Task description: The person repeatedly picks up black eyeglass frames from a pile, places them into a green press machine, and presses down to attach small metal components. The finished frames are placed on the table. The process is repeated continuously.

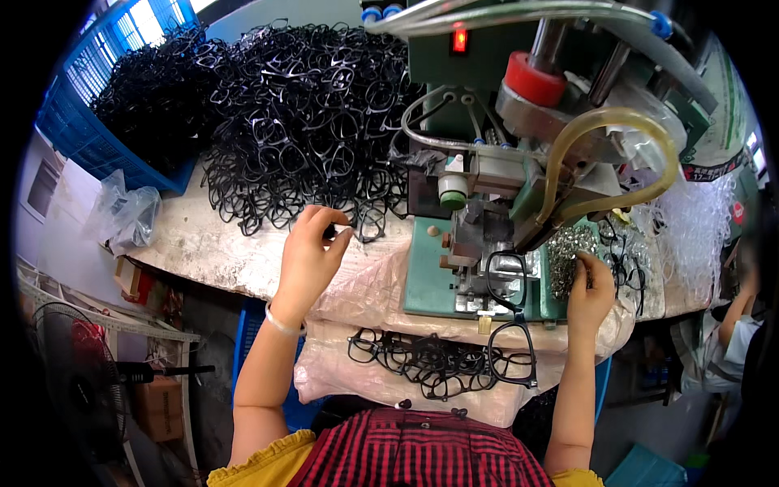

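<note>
My left hand (310,256) is raised at the near edge of a large heap of black eyeglass frames (316,122). Its thumb and forefinger curl together in a pinch, and what is between them, if anything, is too small to make out. At the right, my right hand (592,292) has its fingers bent together over the edge of a pile of small metal parts (573,247); anything in the fingertips is hidden. Between my hands, a black eyeglass frame (520,325) hangs at the fixture (487,280) of a green bench machine, touched by neither hand.
Several black frames (430,365) lie on pinkish plastic wrap before me. The machine's red-collared head (535,79) and a yellowish hose (672,154) overhang the right. A blue crate (105,134) tilts at far left, near a clear plastic bag (130,213). A fan (77,381) stands lower left.
</note>
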A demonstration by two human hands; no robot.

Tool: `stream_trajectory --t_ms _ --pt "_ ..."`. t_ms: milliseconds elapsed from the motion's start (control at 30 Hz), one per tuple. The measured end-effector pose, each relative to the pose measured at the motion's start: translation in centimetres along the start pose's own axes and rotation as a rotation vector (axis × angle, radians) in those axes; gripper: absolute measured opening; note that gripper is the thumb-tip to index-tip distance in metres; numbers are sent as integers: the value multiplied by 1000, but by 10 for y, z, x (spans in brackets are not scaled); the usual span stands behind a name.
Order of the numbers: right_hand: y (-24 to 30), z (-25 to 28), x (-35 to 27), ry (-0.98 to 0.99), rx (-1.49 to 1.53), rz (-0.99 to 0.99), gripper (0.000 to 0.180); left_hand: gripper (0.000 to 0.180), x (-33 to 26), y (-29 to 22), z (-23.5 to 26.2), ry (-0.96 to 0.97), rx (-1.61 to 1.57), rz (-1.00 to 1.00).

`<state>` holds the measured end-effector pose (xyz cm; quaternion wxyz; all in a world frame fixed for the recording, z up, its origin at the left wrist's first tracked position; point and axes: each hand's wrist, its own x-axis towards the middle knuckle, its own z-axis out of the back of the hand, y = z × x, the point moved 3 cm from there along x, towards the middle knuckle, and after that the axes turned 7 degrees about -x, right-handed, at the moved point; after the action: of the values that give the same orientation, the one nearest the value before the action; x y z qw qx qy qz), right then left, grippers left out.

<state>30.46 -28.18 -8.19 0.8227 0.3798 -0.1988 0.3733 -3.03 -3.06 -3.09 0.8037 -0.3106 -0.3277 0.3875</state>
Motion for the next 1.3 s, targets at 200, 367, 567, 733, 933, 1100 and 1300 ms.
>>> stream_trajectory --t_ms 200,367,567,733,933,1100,1300 --pt "9 -26 11 31 1 -48 12 24 3 102 -58 -98 575 4" --pt "-5 4 0 2 -4 -44 10 16 11 79 -41 236 307 38" --pt "-25 53 -55 -45 -26 -191 13 17 -24 84 1 244 84 151" --pt "-3 50 -48 56 368 -394 12 8 -20 63 6 -71 -126 -158" --pt "85 17 30 76 565 -74 12 17 17 52 -44 -9 -737 12" --pt "111 -2 21 -35 568 65 10 23 -14 73 -86 -82 -881 204" --pt "110 -5 15 74 974 -198 38 19 0 -67 -37 -125 -1089 -294"
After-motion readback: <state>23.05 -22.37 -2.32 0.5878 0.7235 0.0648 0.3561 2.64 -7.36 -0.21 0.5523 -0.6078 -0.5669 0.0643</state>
